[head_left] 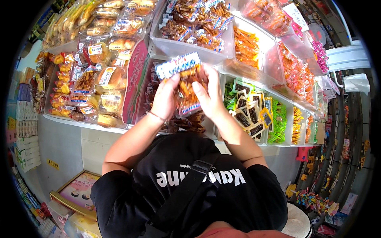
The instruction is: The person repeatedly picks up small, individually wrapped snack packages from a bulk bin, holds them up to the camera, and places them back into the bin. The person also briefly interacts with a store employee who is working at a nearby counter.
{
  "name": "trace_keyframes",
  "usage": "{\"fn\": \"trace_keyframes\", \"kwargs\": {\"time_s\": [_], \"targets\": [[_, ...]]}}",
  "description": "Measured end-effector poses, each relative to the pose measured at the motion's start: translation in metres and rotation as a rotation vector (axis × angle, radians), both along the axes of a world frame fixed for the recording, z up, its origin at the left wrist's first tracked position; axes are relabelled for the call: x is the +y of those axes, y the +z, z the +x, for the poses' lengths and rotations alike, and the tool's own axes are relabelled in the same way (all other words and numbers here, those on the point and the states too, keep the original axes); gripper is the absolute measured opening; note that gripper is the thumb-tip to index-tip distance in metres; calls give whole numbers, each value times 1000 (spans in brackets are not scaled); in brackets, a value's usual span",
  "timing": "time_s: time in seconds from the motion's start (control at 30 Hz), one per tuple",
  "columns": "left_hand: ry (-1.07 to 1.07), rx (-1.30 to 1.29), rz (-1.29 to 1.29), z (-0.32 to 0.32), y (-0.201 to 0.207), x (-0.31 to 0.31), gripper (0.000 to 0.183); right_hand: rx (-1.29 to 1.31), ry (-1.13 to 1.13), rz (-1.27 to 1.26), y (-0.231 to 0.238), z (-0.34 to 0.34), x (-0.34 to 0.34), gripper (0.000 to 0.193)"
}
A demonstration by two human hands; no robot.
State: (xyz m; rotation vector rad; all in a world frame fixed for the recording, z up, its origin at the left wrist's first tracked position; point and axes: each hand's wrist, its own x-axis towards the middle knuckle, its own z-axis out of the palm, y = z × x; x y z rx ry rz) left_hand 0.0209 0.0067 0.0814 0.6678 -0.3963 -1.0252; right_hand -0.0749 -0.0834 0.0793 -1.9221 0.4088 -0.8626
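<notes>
Between my two hands is a clear snack bag (185, 89) of brown pieces, with a blue and white header at its top. My left hand (166, 97) grips its left side, thumb laid across the front. On the right edge, my right hand (209, 90) is closed round the bag, its thumb pressed on the front too. The bag is held above a bin (147, 85) of dark packaged snacks, which my hands and forearms partly cover. Behind it, a clear plastic bin (190, 51) holds more brown snack bags with blue and white labels.
To the left, a tray with a pink side panel (137, 75) holds wrapped breads (107, 77). Small black-and-white packets (250, 113) and green packets (279, 119) fill bins to the right. Bins of orange snacks (246, 45) stand farther back. Shelves (341, 135) line the far right.
</notes>
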Motion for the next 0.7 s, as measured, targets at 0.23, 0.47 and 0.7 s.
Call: {"fn": "trace_keyframes", "kwargs": {"time_s": [0.23,0.47,0.7], "targets": [[158,-524,281,37,-38,-43,62,479,195,114,-1,7,-81,56],[1,-473,538,51,-90,-44,37,1088,144,-644,-86,11,-123,45],[280,-1615,448,61,-118,-54,35,1130,202,-650,-108,27,-140,45]]}}
